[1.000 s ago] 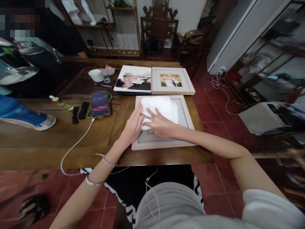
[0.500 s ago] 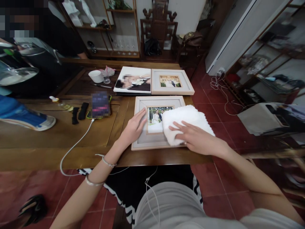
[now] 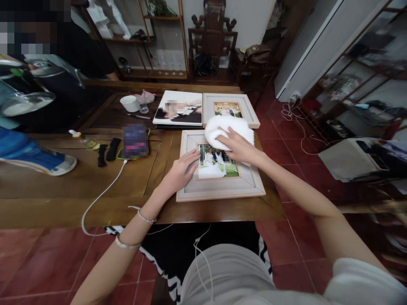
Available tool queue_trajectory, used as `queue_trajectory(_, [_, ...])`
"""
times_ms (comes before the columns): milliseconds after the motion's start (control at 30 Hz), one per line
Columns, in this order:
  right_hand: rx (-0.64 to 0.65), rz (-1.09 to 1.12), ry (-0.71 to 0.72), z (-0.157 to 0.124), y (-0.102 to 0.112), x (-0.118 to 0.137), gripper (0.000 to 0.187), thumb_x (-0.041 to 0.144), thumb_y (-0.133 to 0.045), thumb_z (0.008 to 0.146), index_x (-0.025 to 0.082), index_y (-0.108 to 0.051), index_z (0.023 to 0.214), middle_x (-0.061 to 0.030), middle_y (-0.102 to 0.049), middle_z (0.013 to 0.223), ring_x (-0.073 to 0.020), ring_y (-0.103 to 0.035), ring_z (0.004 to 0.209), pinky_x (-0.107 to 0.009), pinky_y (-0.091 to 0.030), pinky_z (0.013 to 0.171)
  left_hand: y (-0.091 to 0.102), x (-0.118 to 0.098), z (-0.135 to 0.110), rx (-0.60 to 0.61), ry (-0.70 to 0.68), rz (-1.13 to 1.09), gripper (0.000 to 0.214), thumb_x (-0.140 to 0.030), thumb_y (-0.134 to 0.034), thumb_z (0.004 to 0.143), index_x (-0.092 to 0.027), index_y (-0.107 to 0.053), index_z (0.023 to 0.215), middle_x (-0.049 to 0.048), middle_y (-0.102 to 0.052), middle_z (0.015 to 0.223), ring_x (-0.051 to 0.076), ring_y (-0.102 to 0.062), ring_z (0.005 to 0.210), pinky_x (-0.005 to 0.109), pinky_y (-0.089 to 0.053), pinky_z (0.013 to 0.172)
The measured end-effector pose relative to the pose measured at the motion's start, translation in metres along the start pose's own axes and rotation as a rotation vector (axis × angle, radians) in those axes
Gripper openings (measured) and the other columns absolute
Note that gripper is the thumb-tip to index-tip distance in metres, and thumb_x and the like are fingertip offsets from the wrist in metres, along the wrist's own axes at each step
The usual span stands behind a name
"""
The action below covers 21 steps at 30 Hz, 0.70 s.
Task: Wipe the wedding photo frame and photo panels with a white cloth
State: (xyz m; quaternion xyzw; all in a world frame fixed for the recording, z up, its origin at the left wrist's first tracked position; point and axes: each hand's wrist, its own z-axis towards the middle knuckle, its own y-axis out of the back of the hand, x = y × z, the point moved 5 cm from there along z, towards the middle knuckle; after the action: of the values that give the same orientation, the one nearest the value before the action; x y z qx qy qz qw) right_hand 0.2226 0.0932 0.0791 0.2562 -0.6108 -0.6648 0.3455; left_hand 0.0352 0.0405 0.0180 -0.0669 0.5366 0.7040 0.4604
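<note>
A picture frame (image 3: 219, 190) with a pale wooden edge and a photo of two people lies flat near the table's front edge. My left hand (image 3: 183, 171) rests on its left side, fingers stretched out. A fluffy white cloth (image 3: 244, 127) is under my right hand (image 3: 237, 146), whose fingers press into it. The cloth covers the frame's upper edge and overlaps the lower part of a second picture frame (image 3: 251, 114) behind. To the left of that one lies a white-edged photo panel (image 3: 178, 101).
On the wooden table (image 3: 127, 207) are a phone (image 3: 135, 140) with a white cable, black straps (image 3: 111, 150), a dropper bottle (image 3: 84, 140) and a white cup (image 3: 129, 103). A blue-and-white object (image 3: 34, 148) lies at left. Another person (image 3: 89, 46) is at far left.
My right hand has moved the cloth from the frame's right side up and left to its top edge, uncovering more of the photo. My left hand stays on the frame.
</note>
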Motion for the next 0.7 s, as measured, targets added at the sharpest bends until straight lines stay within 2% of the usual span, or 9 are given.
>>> queue_trajectory(67, [0.03, -0.041, 0.134, 0.026, -0.007, 0.012, 0.062, -0.004, -0.044, 0.07, 0.012, -0.045, 0.13, -0.0186, -0.045, 0.145, -0.0237, -0.019, 0.147, -0.049, -0.02, 0.117, 0.001, 0.0, 0.001, -0.003, 0.002, 0.005, 0.036, -0.031, -0.046, 0.096, -0.012, -0.063, 0.121, 0.0149, -0.063, 0.128, 0.026, -0.051, 0.129, 0.048, -0.04, 0.111])
queue_trajectory(133, [0.073, -0.079, 0.221, 0.047, -0.015, 0.022, 0.06, -0.004, -0.044, 0.071, 0.013, -0.046, 0.128, -0.019, -0.046, 0.144, -0.0227, -0.021, 0.146, -0.048, -0.021, 0.117, 0.002, -0.001, 0.001, -0.011, 0.007, 0.024, 0.035, -0.03, -0.047, 0.095, -0.013, -0.064, 0.12, 0.0142, -0.065, 0.126, 0.027, -0.055, 0.125, 0.048, -0.042, 0.109])
queue_trajectory(267, [0.091, -0.141, 0.202, 0.059, -0.022, 0.03, 0.054, -0.005, -0.045, 0.07, 0.014, -0.052, 0.121, -0.0189, -0.048, 0.142, -0.0259, -0.035, 0.14, -0.049, -0.024, 0.115, 0.003, -0.001, 0.002, -0.021, 0.012, 0.049, 0.033, -0.028, -0.048, 0.094, -0.015, -0.064, 0.119, 0.0129, -0.066, 0.123, 0.025, -0.06, 0.118, 0.045, -0.046, 0.106])
queue_trajectory(367, [0.082, -0.15, 0.095, 0.043, -0.015, 0.021, 0.052, -0.006, -0.045, 0.07, 0.014, -0.056, 0.116, -0.0171, -0.052, 0.139, -0.0267, -0.043, 0.134, -0.048, -0.026, 0.113, 0.002, -0.001, 0.001, -0.023, 0.001, 0.029, 0.036, -0.027, -0.048, 0.094, -0.012, -0.062, 0.122, 0.0153, -0.062, 0.129, 0.026, -0.055, 0.125, 0.045, -0.042, 0.109])
queue_trajectory(467, [0.112, -0.148, -0.052, 0.016, -0.003, 0.0, 0.052, -0.007, -0.045, 0.068, 0.016, -0.06, 0.112, -0.0152, -0.055, 0.136, -0.0277, -0.052, 0.124, -0.047, -0.028, 0.111, 0.001, -0.001, 0.001, -0.024, 0.001, 0.012, 0.038, -0.027, -0.049, 0.093, -0.008, -0.062, 0.123, 0.0178, -0.061, 0.13, 0.026, -0.053, 0.128, 0.044, -0.04, 0.111])
queue_trajectory(567, [0.15, -0.183, -0.171, -0.011, 0.009, -0.022, 0.049, -0.006, -0.045, 0.067, 0.017, -0.062, 0.107, -0.0143, -0.059, 0.129, -0.0291, -0.061, 0.105, -0.048, -0.037, 0.101, 0.0, 0.001, 0.001, -0.028, 0.016, 0.009, 0.038, -0.026, -0.049, 0.093, -0.007, -0.062, 0.123, 0.0179, -0.061, 0.13, 0.026, -0.053, 0.128, 0.044, -0.04, 0.112])
queue_trajectory(633, [0.17, -0.201, -0.219, -0.027, 0.014, -0.03, 0.048, -0.006, -0.045, 0.068, 0.016, -0.063, 0.106, -0.0157, -0.06, 0.126, -0.0302, -0.061, 0.099, -0.047, -0.042, 0.093, 0.0, 0.001, 0.0, -0.032, 0.025, 0.011, 0.038, -0.027, -0.049, 0.093, -0.008, -0.062, 0.123, 0.0174, -0.062, 0.129, 0.026, -0.053, 0.128, 0.045, -0.04, 0.111])
queue_trajectory(700, [0.189, -0.189, -0.237, -0.041, 0.015, -0.028, 0.051, -0.007, -0.043, 0.066, 0.015, -0.062, 0.108, -0.0173, -0.059, 0.126, -0.0321, -0.059, 0.103, -0.047, -0.044, 0.091, 0.0, 0.002, 0.0, -0.035, 0.032, 0.018, 0.037, -0.027, -0.049, 0.093, -0.01, -0.062, 0.123, 0.0163, -0.062, 0.129, 0.026, -0.053, 0.128, 0.046, -0.04, 0.111])
